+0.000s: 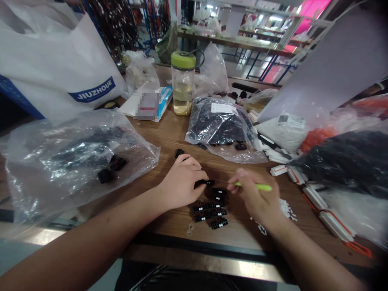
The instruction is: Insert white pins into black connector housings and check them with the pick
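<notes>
Black connectors (pixel 219 222) with white dots lie in a small cluster on the wooden table (pixel 169 139). Just above and left of them, my left hand (pixel 184 182) has its fingers closed on a black connector (pixel 209 182), whose end sticks out by the fingertips. My right hand (pixel 256 194), slightly blurred, grips a thin yellow-green tool (pixel 263 187) to the right of the cluster. Small white pieces (pixel 287 210) lie partly behind the right wrist. Beyond my left fingers sits another black connector (pixel 179 152).
A clear bag (pixel 75 157) with black parts covers the left side. At the back stand a green-lidded bottle (pixel 182 85) and a filled bag of black connectors (pixel 222 121). White-and-orange parts (pixel 335 226) and more bags line the right.
</notes>
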A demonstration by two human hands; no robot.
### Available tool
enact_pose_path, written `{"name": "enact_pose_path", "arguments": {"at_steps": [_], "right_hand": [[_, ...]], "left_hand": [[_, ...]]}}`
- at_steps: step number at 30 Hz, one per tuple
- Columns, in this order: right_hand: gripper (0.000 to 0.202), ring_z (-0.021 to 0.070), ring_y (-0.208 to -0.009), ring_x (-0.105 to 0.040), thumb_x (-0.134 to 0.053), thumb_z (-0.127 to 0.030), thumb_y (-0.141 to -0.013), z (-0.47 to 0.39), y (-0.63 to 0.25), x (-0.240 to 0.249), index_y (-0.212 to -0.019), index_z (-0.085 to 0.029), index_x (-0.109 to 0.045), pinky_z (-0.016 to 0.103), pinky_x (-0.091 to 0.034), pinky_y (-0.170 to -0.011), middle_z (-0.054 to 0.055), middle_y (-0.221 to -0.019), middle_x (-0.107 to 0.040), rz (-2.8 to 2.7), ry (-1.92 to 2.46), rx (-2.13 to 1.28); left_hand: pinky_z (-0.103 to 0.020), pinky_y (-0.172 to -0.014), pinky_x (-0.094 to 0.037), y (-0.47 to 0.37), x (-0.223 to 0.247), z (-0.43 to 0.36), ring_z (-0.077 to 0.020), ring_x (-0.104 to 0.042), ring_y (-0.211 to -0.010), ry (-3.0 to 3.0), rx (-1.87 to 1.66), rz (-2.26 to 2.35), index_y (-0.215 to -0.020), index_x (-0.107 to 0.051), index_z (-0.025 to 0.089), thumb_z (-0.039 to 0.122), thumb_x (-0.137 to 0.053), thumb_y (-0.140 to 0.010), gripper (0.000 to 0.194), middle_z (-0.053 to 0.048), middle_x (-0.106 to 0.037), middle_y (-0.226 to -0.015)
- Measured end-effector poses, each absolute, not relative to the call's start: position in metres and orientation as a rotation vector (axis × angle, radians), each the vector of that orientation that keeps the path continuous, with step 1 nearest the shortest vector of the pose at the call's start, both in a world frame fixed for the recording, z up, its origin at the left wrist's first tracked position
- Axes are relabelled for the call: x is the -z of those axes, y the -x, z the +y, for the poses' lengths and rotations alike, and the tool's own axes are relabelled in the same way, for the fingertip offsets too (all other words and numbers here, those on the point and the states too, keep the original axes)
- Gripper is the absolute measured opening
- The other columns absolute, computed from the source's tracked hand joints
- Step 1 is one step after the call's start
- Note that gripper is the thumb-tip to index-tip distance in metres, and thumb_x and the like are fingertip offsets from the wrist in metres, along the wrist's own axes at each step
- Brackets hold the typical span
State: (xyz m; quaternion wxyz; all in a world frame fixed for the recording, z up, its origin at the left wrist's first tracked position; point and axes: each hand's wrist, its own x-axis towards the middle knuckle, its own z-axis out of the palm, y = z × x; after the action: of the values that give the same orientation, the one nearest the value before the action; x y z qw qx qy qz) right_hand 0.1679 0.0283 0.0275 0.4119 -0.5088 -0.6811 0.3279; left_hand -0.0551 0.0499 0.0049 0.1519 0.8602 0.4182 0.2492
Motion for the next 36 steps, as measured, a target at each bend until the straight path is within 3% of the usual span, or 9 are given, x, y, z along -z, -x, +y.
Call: {"name": "enact_pose_path", "arguments": {"at_steps": [5,8,14,23,36], "right_hand": [[0.044,0.0128,-0.048,-0.059,-0.052,-0.047,-0.097,0.039,-0.191,-0.042,-0.065,-0.019,-0.065,0.023,-0.045,-0.047,0.001,-0.054,-0.063,-1.77,1.454,-0.832],[0.046,0.0125,-0.046,-0.059,-0.05,-0.048,-0.097,0.04,-0.194,-0.043,-0.065,-0.019,-0.064,0.023,-0.044,-0.048,0.0,-0.05,-0.062,-1.862,1.522,-0.891],[0.046,0.0113,-0.048,-0.059,-0.048,-0.045,-0.099,0.036,-0.182,-0.04,-0.065,-0.019,-0.064,0.023,-0.044,-0.052,-0.001,-0.052,-0.064,-1.938,1.529,-0.93],[0.044,0.0118,-0.053,-0.062,-0.047,-0.044,-0.099,0.035,-0.173,-0.031,-0.069,-0.019,-0.066,0.024,-0.046,-0.057,-0.001,-0.057,-0.066,-1.86,1.471,-0.941],[0.045,0.0115,-0.052,-0.061,-0.051,-0.047,-0.097,0.038,-0.164,-0.021,-0.067,-0.017,-0.066,0.022,-0.049,-0.052,0.002,-0.059,-0.067,-1.571,1.32,-1.085]], "left_hand": [[-0.048,-0.104,-0.029,0.063,-0.009,0.053,-0.0232,-0.058,-0.095,-2.525,-0.733,1.306,-0.086,-0.074,0.022,0.022,-0.069,-0.077,0.011,-0.002,-0.07,-0.084],[-0.049,-0.102,-0.03,0.063,-0.013,0.051,-0.0251,-0.055,-0.099,-2.567,-0.744,1.292,-0.092,-0.073,0.022,0.024,-0.069,-0.077,0.016,-0.003,-0.069,-0.093],[-0.047,-0.107,-0.025,0.053,-0.011,0.044,-0.0223,-0.055,-0.105,-2.58,-0.793,0.989,-0.098,-0.07,0.024,0.025,-0.068,-0.082,0.016,0.001,-0.071,-0.1],[-0.048,-0.108,-0.021,0.052,-0.003,0.047,-0.0228,-0.054,-0.108,-2.608,-0.685,0.994,-0.101,-0.07,0.026,0.028,-0.068,-0.088,0.013,0.001,-0.072,-0.101],[-0.041,-0.095,-0.035,0.049,0.004,0.048,-0.0194,-0.06,-0.087,-2.549,-0.722,1.147,-0.096,-0.073,0.023,0.029,-0.068,-0.09,0.01,0.001,-0.071,-0.083]]}}
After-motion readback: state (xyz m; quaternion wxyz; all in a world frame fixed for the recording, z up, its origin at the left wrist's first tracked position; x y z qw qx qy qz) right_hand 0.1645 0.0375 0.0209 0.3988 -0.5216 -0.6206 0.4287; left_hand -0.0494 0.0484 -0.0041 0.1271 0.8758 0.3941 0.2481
